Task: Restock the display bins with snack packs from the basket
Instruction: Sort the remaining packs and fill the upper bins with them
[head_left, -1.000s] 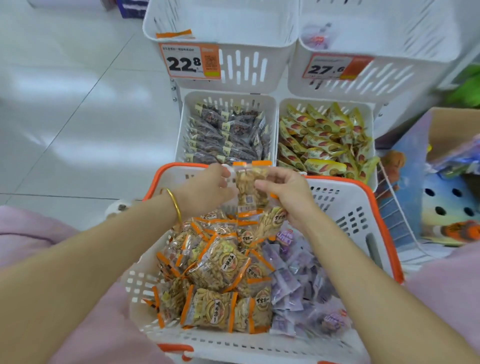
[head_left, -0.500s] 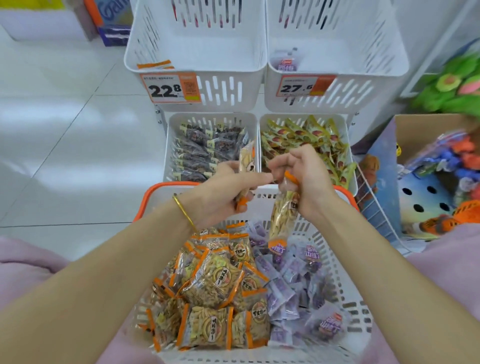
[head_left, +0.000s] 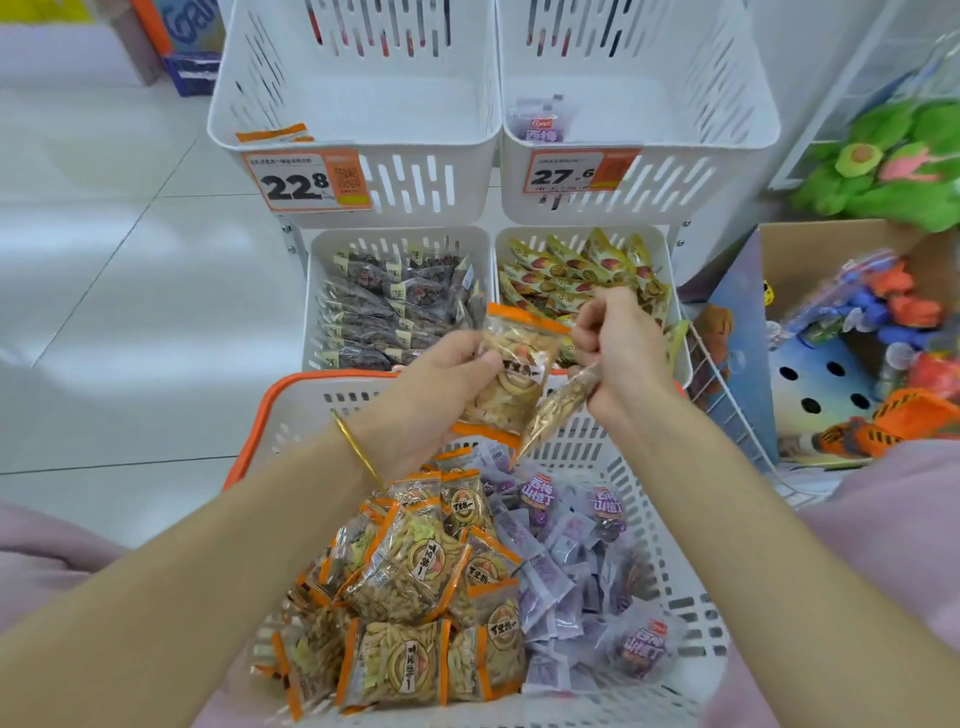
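Since half a second ago my hands sit further right and the left one's pack has turned face-on. My left hand (head_left: 441, 384) grips an orange-edged snack pack (head_left: 514, 374). My right hand (head_left: 618, 353), curled, pinches a second pack (head_left: 556, 410) hanging edge-on. Both are over the far rim of the basket (head_left: 254, 426). Basket: orange packs (head_left: 410, 571) left, purple packs (head_left: 571, 545) right. Upper left bin (head_left: 441, 182) is tagged 22.8; upper right bin (head_left: 701, 171) holds one purple pack (head_left: 543, 122). Lower left bin (head_left: 317, 291): dark packs (head_left: 395, 306). Lower right bin (head_left: 660, 239): yellow packs (head_left: 566, 270). White tile floor (head_left: 104, 286); toy box (head_left: 831, 239) on the right.
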